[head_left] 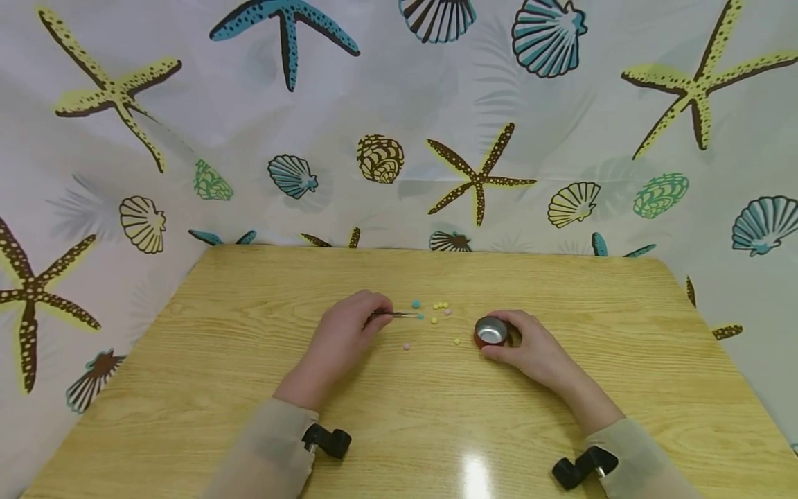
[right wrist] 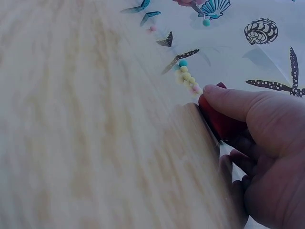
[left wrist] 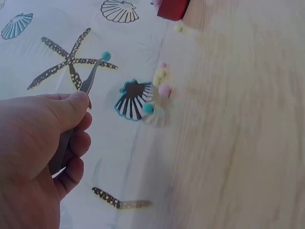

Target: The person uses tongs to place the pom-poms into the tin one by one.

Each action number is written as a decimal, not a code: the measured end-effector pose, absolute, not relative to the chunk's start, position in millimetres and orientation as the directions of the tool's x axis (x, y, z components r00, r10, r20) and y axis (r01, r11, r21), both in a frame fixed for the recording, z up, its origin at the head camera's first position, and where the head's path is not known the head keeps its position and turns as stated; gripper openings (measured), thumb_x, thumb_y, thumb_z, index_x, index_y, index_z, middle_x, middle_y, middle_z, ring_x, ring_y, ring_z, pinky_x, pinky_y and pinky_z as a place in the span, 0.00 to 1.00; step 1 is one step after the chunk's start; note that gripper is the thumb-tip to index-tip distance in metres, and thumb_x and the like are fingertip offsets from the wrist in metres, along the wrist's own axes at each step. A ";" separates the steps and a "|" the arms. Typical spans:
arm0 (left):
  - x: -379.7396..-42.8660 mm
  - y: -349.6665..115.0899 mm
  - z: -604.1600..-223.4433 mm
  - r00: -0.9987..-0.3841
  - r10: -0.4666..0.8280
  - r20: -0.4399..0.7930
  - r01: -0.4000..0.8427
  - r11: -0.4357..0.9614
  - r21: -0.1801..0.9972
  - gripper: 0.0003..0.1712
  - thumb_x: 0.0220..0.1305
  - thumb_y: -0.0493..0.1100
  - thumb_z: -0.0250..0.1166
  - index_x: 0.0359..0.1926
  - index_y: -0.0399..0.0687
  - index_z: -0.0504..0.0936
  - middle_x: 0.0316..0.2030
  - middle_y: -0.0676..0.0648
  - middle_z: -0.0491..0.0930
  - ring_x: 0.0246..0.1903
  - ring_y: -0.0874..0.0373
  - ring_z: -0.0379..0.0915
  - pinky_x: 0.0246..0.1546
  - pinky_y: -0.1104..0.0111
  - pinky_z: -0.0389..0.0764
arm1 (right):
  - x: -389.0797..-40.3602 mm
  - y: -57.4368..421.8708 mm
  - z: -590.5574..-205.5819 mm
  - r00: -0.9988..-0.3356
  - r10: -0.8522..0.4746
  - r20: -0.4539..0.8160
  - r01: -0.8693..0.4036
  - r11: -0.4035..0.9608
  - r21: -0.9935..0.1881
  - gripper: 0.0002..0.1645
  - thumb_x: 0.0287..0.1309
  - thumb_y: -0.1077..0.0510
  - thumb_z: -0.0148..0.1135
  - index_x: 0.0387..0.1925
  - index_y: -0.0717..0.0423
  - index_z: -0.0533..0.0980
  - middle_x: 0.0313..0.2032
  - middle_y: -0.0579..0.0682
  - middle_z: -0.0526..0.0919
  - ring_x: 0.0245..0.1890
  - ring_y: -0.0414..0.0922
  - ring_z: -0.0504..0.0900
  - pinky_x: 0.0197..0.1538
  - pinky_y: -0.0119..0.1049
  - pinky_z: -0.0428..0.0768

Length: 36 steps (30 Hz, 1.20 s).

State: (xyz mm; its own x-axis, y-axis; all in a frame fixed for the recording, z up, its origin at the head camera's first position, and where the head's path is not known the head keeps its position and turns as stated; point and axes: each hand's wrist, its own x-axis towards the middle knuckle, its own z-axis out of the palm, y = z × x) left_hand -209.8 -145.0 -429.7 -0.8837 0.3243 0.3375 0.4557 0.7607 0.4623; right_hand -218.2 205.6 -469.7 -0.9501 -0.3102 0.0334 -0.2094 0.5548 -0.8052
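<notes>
My left hand [head_left: 349, 329] grips a pair of dark tweezers [left wrist: 88, 85]. A small blue ball [left wrist: 106, 56] sits at the tweezer tips, raised above the table in the left wrist view. The right hand [head_left: 530, 346] holds a small round tin [head_left: 490, 332], red outside and silvery inside, its mouth facing up. Thumb and fingers curl round its side, and no balls show in the visible part of its inside. Between the hands lie another blue ball [head_left: 415, 304], several yellow balls [head_left: 434, 321] and pink balls [head_left: 407, 346].
The wooden table [head_left: 399, 416] reaches back to a hanging cloth [head_left: 349, 104] printed with starfish and shells. One yellow ball [head_left: 457, 341] lies just left of the tin. Both sleeves carry a black wrist mount [head_left: 327, 441].
</notes>
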 end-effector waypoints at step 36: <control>-215.6 -46.1 -437.0 -0.853 0.381 0.358 0.506 0.771 0.386 0.03 0.80 0.44 0.70 0.49 0.52 0.87 0.42 0.53 0.85 0.39 0.55 0.81 0.49 0.55 0.82 | -220.6 207.7 -472.1 -0.953 -0.300 0.046 -0.210 0.542 -0.814 0.35 0.66 0.51 0.82 0.70 0.54 0.80 0.68 0.57 0.81 0.73 0.59 0.75 0.76 0.62 0.67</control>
State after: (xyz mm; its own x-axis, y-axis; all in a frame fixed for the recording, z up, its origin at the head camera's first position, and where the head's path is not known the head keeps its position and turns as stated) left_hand -215.6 -46.1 -437.0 -0.8526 0.3810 0.3575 0.5064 0.7710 0.3862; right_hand -220.6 207.7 -472.1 -0.9529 -0.2996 0.0464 -0.2100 0.5419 -0.8138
